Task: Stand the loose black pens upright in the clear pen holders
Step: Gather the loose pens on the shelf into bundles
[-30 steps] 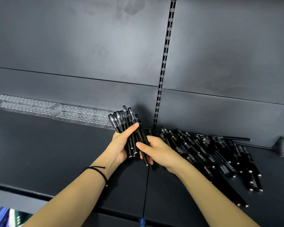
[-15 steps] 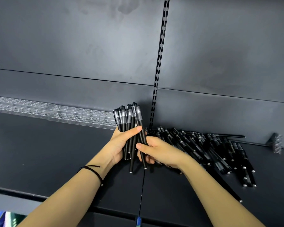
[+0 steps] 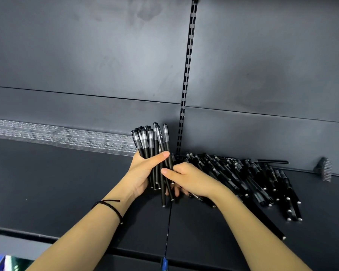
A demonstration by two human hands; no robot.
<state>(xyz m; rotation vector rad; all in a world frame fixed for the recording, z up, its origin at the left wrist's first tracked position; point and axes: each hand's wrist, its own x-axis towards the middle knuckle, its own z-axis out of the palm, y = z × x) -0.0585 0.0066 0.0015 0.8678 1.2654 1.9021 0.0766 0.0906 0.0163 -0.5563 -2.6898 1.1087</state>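
My left hand (image 3: 145,173) grips a bundle of black pens (image 3: 152,141), caps up and nearly upright, above the dark shelf. My right hand (image 3: 190,179) is beside it, thumb and fingers closed on the lower ends of one or two pens of that bundle. A pile of loose black pens (image 3: 249,178) lies flat on the shelf to the right of my hands. Clear pen holders (image 3: 70,136) with rows of holes run along the back of the shelf at the left, with no pens standing in them.
The dark shelf (image 3: 47,188) has a seam at its middle and a front edge close to me. A slotted upright (image 3: 187,75) rises behind the bundle. A small dark bracket (image 3: 323,169) sits at the far right by the back panel.
The bundle in my left hand has risen a little and turned more upright. My right hand has stayed closed on the pens' lower ends.
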